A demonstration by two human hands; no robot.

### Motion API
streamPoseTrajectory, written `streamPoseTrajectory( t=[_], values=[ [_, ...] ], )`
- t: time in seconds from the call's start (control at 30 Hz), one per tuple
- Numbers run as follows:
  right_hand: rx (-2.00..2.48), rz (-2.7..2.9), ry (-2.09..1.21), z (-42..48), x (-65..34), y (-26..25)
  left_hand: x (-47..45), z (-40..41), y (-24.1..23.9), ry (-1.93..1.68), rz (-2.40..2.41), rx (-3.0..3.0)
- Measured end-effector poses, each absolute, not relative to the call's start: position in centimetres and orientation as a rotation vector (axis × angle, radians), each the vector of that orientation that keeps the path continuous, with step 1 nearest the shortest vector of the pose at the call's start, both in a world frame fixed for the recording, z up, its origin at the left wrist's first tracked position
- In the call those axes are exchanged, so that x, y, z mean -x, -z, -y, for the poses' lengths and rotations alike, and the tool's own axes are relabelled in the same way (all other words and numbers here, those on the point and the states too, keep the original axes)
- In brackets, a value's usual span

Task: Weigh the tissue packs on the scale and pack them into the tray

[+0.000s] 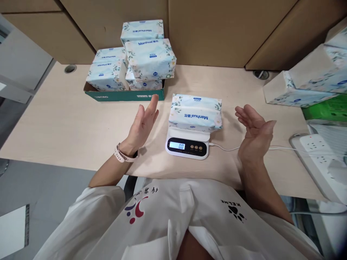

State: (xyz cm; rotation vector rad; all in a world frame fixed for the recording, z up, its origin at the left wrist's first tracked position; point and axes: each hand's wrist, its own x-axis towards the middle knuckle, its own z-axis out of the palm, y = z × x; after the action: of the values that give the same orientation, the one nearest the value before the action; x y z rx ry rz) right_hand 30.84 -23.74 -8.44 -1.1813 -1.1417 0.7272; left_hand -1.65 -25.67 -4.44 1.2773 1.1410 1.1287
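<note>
A pale blue flowered tissue pack [195, 112] lies on a small white digital scale [187, 146] whose display reads 0.0. My left hand [143, 122] hovers left of the pack, fingers stretched out, palm facing the pack, holding nothing. A pale watch sits on that wrist. My right hand [255, 128] hovers right of the pack, open with palm turned up and inward, also holding nothing. Neither hand touches the pack.
A green shallow carton [124, 95] at the back left holds several stacked tissue packs [150, 59]. More tissue packs [306, 85] pile at the right edge. A white cable [225, 148] runs from the scale toward a power strip [322, 148]. Brown cardboard boxes [211, 32] line the back.
</note>
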Motion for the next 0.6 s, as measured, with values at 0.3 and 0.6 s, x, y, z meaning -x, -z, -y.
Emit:
streamPoseTrajectory(
  t=[0.3, 0.6],
  values=[
    [1.162, 1.082, -0.676, 23.4, -30.8, 8.2, 1.6, 25.5, 4.8, -1.101, -1.139, -1.262],
    [1.116, 1.098, -0.690, 23.6, -31.0, 8.3, 1.2, 25.2, 5.6, -1.062, -1.150, -1.255]
  ],
)
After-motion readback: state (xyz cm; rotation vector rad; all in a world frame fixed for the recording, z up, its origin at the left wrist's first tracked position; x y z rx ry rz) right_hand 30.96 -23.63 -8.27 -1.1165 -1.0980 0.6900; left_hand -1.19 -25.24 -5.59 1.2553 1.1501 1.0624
